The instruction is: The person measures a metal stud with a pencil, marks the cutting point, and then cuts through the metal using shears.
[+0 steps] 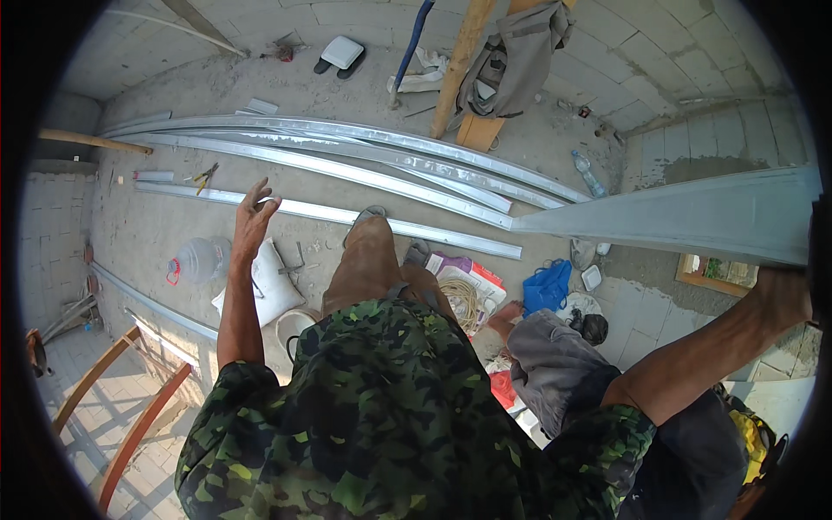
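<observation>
My left hand [252, 222] is raised with its fingers apart and nothing in it. It appears in front of a thin metal channel [321, 211] lying on the floor; yellow-handled pliers [205, 178] lie just to its left. My right arm reaches far out to the right. There my right hand [784, 293] is at the lower edge of a long galvanized metal profile [676, 212], whose near end rises close to the camera. The hand seems to hold up that end, though its fingers are hidden at the dark rim.
Several metal profiles [347, 165] lie across the floor ahead. A co-worker in grey trousers [555, 364] sits close on my right. Around my feet are a white sack [271, 282], a clear jug [199, 260], a coil of rope [459, 299] and a blue bag [546, 286]. A wooden post [459, 69] stands ahead.
</observation>
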Demonstrator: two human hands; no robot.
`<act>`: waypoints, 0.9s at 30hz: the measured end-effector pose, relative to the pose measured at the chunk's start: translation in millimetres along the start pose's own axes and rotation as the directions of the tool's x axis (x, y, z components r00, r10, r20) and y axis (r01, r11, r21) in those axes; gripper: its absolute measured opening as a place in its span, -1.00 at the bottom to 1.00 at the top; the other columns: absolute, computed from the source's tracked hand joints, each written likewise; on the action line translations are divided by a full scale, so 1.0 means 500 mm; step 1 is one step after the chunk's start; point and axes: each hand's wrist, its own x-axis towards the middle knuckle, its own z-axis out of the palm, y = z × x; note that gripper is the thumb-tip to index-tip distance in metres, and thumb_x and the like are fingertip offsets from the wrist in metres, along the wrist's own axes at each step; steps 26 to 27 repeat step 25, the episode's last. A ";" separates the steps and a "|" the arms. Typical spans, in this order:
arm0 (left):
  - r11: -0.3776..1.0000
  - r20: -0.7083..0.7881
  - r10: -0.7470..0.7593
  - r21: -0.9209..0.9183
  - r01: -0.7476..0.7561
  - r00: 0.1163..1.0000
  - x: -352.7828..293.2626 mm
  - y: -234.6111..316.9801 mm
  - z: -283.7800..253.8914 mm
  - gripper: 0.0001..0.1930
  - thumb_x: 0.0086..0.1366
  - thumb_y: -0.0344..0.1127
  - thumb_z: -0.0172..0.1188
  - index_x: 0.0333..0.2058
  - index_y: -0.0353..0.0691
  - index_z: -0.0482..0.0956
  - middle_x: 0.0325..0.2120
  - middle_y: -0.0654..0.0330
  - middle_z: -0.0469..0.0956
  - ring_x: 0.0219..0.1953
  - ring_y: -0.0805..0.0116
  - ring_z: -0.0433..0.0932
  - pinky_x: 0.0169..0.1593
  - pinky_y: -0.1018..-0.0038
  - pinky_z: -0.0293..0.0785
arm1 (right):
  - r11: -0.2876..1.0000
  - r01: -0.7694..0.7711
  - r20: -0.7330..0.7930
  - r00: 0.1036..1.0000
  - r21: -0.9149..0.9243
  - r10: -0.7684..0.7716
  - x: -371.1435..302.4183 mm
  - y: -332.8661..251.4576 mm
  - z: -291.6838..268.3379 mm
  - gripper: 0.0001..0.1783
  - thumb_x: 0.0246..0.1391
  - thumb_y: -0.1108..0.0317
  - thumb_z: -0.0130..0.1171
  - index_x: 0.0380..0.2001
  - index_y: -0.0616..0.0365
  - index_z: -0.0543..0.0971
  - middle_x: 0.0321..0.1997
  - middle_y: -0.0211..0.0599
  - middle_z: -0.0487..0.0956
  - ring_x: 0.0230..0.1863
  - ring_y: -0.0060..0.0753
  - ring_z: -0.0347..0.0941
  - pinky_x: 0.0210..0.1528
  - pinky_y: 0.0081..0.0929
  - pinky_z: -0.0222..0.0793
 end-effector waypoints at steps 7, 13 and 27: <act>1.000 -0.019 0.005 -0.011 -0.005 1.000 0.004 -0.001 0.013 -0.31 0.21 -0.13 0.25 0.25 -0.27 0.26 0.10 -0.25 0.38 0.08 0.03 0.45 0.13 0.25 0.37 | 0.992 -0.097 -0.006 0.995 -0.081 0.097 -0.082 0.124 0.028 -0.84 -0.08 0.45 0.20 -0.46 0.34 0.66 -0.34 -0.18 0.57 -0.32 -0.40 0.54 -0.22 -0.44 0.51; 0.999 -0.049 0.031 0.009 -0.030 0.998 0.012 0.009 0.010 -0.30 0.19 -0.10 0.26 0.24 -0.27 0.28 0.10 -0.24 0.38 0.08 0.03 0.46 0.14 0.23 0.38 | 0.994 -0.072 -0.048 0.997 -0.076 0.068 -0.061 0.128 0.073 -0.79 -0.18 0.40 0.27 -0.41 0.29 0.66 -0.32 -0.23 0.53 -0.33 -0.42 0.50 -0.20 -0.50 0.45; 0.543 -0.093 0.784 -0.378 -0.750 0.614 0.106 0.559 0.067 0.04 0.10 0.23 0.21 0.34 -0.35 -0.04 0.19 -0.29 0.24 0.22 -0.12 0.32 0.14 0.06 0.41 | 0.969 0.180 0.149 0.977 -0.170 -0.155 -0.089 0.123 0.425 -0.24 -0.07 0.09 0.27 0.12 0.33 0.29 -0.11 0.11 0.47 -0.10 -0.01 0.52 0.08 -0.30 0.39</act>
